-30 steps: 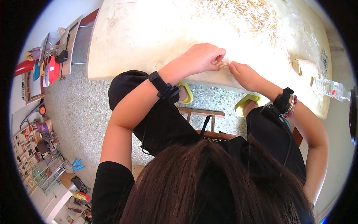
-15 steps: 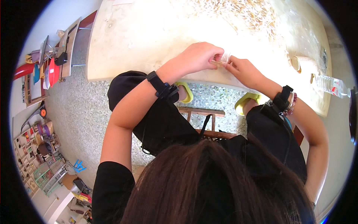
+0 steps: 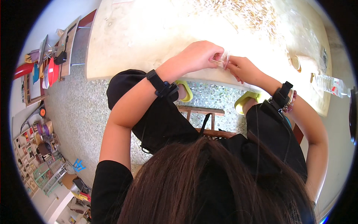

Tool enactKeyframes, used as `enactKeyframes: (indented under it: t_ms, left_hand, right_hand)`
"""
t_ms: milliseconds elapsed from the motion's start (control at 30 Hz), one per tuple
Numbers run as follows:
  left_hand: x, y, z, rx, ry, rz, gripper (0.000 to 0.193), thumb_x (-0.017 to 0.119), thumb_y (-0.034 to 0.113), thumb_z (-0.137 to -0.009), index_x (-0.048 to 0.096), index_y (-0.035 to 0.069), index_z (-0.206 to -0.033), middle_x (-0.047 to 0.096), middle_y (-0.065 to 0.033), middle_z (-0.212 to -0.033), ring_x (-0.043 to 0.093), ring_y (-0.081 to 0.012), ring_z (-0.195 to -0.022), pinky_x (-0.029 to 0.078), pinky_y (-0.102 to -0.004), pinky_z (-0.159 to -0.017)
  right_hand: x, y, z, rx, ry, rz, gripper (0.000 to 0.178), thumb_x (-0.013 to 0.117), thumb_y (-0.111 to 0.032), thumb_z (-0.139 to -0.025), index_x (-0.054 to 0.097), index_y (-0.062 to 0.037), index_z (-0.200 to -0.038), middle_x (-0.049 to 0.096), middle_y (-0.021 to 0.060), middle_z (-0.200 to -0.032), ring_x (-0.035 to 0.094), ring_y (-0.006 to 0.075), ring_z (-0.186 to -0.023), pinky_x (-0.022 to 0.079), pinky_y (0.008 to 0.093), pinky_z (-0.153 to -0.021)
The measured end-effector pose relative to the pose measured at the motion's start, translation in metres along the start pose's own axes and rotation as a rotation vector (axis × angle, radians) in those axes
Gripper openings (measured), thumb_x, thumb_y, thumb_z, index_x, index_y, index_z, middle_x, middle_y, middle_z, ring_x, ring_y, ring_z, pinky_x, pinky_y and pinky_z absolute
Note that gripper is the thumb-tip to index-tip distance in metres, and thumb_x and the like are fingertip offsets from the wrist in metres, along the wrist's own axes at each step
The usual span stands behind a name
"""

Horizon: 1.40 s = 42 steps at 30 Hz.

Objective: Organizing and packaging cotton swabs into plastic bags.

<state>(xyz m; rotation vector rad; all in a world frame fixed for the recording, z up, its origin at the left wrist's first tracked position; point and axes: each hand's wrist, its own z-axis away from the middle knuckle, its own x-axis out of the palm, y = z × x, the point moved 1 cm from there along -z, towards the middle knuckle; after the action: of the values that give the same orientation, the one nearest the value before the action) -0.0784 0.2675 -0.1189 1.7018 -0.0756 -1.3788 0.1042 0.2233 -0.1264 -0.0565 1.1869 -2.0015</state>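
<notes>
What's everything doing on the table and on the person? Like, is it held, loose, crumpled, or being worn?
Left hand: curled, gripping
Bunch of thin sticks: held in the left hand
Right hand: fingers bent, close by the bunch
Stick pile: loose, scattered
Clear plastic: crumpled
Bottle: can't tell if standing or lying
Black wristbands: fastened on
Yellow-green slippers: worn

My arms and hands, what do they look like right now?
Your left hand and right hand are ungloved. Your left sleeve is short and black. Each side has a black wrist strap with a black device; the right adds a reddish beaded bracelet.
</notes>
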Motion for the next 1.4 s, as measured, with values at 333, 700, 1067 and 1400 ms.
enactKeyframes:
  t_ms: [333,700,1067,1400]
  left_hand:
    - [0.001,-0.003,-0.001,0.002,0.016,0.077,0.024,0.071,0.007,-0.065,0.049,0.004,-0.075,0.042,-0.0078,-0.058,0.044,-0.0208,-0.056,0.038,-0.0308,-0.052]
    - [-0.005,-0.008,-0.001,-0.071,-0.074,0.239,0.03,0.063,-0.007,-0.066,0.043,0.005,-0.085,0.045,-0.0018,-0.068,0.045,-0.013,-0.061,0.04,-0.026,-0.056]
    - [-0.006,-0.01,0.0,-0.065,-0.04,0.253,0.026,0.059,-0.006,-0.067,0.043,0.004,-0.084,0.045,-0.0032,-0.067,0.045,-0.0141,-0.061,0.04,-0.0262,-0.056]
    - [0.001,-0.016,-0.002,-0.073,-0.019,0.224,0.028,0.059,-0.006,-0.067,0.044,0.004,-0.088,0.047,-0.0042,-0.067,0.048,-0.0155,-0.061,0.04,-0.0271,-0.055]
  right_hand:
    - [0.006,-0.014,-0.004,-0.006,0.035,0.024,0.024,0.04,-0.021,-0.094,0.054,-0.0024,-0.088,0.047,0.0036,-0.052,0.053,0.0121,-0.044,0.045,0.0264,-0.04]
    - [0.004,-0.014,-0.001,0.142,-0.22,-0.199,0.029,0.031,-0.03,-0.095,0.045,-0.0051,-0.091,0.044,0.0009,-0.058,0.053,0.0132,-0.049,0.044,0.0253,-0.042]
    - [-0.003,-0.015,0.004,0.164,-0.275,-0.121,0.026,0.031,-0.028,-0.096,0.047,-0.0077,-0.1,0.041,0.0,-0.059,0.048,0.0115,-0.045,0.041,0.0252,-0.041]
    - [0.006,-0.012,-0.002,0.149,-0.137,-0.119,0.026,0.036,-0.029,-0.096,0.052,-0.0081,-0.097,0.038,-0.0002,-0.056,0.038,0.0091,-0.037,0.032,0.0239,-0.035]
